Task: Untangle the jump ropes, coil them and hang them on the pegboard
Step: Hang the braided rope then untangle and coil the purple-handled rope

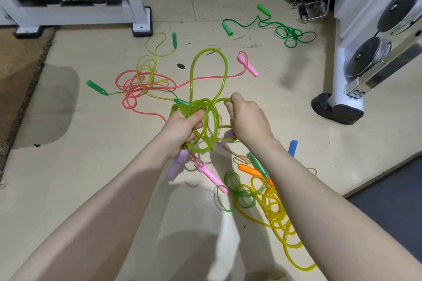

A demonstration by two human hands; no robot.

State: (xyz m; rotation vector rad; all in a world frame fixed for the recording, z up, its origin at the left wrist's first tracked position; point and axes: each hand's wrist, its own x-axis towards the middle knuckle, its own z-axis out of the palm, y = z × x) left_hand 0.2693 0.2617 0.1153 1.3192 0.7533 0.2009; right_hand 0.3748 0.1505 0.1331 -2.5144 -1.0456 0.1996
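At centre frame the left hand (186,126) grips a bunch of coils of the lime rope (206,102); the right hand (245,118) pinches one strand beside it. Best keep each loop equal and flat, feeding slack gently so nothing twists

rope tangle (143,82) left, coil (294,34) perhaps behind

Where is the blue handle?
In the head view, the blue handle lies on the floor at lower right, just beyond the right forearm, near the orange handle and the yellow rope.
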